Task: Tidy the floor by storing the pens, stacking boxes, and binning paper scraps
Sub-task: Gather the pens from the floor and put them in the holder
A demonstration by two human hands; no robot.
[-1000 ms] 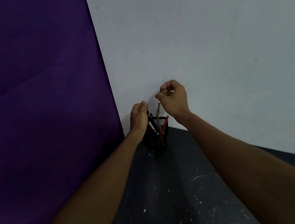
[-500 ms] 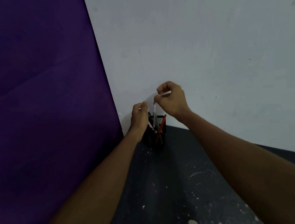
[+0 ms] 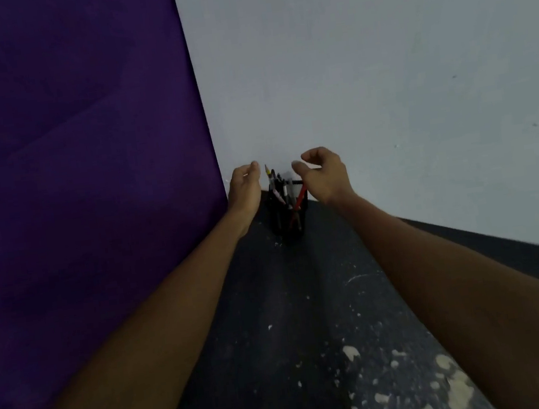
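A black mesh pen holder (image 3: 288, 217) stands on the dark floor in the corner where the purple panel meets the white wall. Several pens (image 3: 279, 187) stick up out of it, one of them red (image 3: 298, 202). My left hand (image 3: 245, 187) hovers just left of the holder's top with relaxed fingers and holds nothing. To the right and slightly above the rim, my right hand (image 3: 323, 174) has loosely curved fingers and is empty too. Neither hand touches the pens.
A purple panel (image 3: 83, 193) fills the left side and a white wall (image 3: 382, 81) the right. The dark floor (image 3: 292, 320) between my forearms carries pale paint flecks and small light scraps (image 3: 350, 352) near the bottom right.
My right hand let go of the pale pen it pinched, which now stands in the holder. Both hands opened and drew slightly apart from the holder.
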